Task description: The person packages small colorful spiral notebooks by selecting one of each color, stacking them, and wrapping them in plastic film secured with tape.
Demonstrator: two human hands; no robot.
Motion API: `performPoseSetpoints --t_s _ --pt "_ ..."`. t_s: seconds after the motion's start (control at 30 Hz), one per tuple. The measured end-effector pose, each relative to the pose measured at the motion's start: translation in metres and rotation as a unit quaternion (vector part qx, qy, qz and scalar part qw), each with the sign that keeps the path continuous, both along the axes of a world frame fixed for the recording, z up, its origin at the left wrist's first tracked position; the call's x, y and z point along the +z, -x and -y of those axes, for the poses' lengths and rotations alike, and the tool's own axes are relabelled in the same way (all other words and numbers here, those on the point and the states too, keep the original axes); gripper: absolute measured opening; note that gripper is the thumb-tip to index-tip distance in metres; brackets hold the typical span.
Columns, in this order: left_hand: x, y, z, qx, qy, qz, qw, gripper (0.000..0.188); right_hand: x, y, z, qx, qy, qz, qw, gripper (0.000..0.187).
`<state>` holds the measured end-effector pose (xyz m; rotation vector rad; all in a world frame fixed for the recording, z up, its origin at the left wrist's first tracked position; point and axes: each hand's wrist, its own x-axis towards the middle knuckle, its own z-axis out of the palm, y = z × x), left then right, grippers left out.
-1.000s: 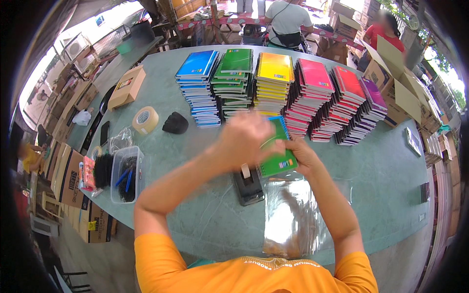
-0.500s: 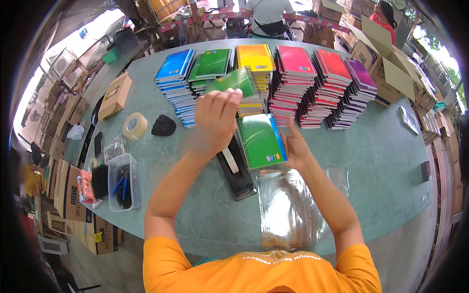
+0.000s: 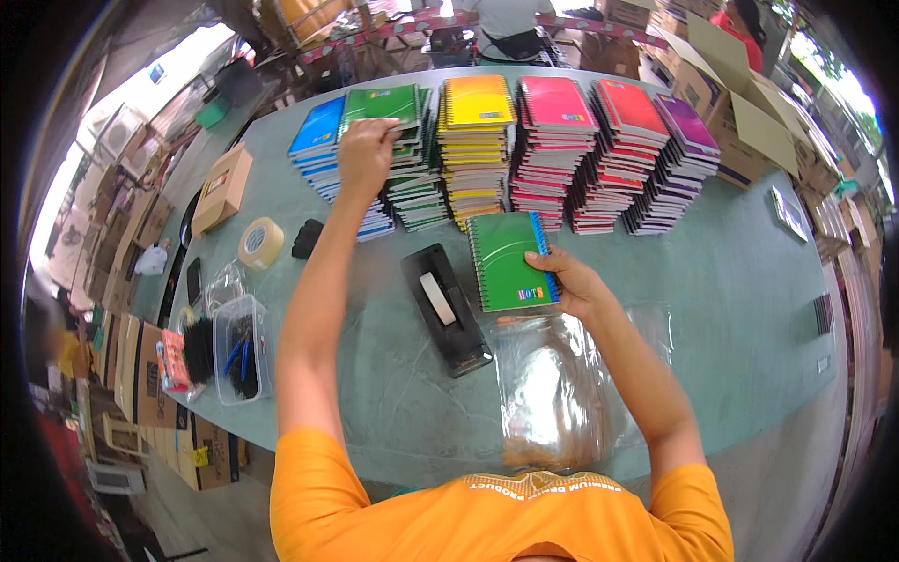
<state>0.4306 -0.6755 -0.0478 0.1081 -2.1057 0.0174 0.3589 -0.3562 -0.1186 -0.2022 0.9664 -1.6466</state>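
The green notebook [image 3: 510, 262] at frame centre is pinched by the right hand [image 3: 571, 281]; the left hand [image 3: 365, 155], fingers closed on the green stack [image 3: 393, 122] at upper left, is best lifted with one copy only.

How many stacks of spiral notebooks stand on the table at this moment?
6, in a row along the far side: blue, green under the left hand, yellow, pink, red, purple. Further stacks behind them would be hidden.
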Motion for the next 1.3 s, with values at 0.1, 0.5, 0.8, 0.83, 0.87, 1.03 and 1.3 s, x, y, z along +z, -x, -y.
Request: performPoseSetpoints --t_s 0.1,0.5,0.8,0.83,0.87,1.03,1.3 --pt "0.027 -0.008 -0.041 -0.005 0.085 -0.071 0.994 0.016 -0.002 0.010 -0.007 -0.020 0.044 0.040 0.998 0.039" --pt "0.008 0.055 -0.065 0.019 0.153 0.022 0.988 0.030 0.008 0.005 -0.013 0.001 0.075 0.027 0.997 0.037" --pt "0.020 -0.035 -0.199 -0.281 0.083 0.270 0.917 0.034 0.002 0.030 -0.031 -0.035 0.106 0.144 0.983 0.042" --pt "0.019 -0.023 -0.193 -0.213 0.083 0.258 0.939 0.038 0.006 0.029 -0.033 -0.005 0.057 0.113 0.992 0.040" --pt "0.019 -0.002 -0.179 -0.142 0.081 0.245 0.956 0.042 0.000 0.025 -0.029 -0.003 0.049 0.093 0.994 0.039" --pt "-0.001 0.075 -0.057 0.018 0.099 0.115 0.988 0.041 -0.011 0.005 -0.019 -0.024 -0.006 0.043 0.999 0.043" --pt "0.043 0.005 -0.197 -0.092 0.094 0.113 0.985 0.020 0.010 0.037 -0.061 -0.048 0.164 0.209 0.963 0.057"
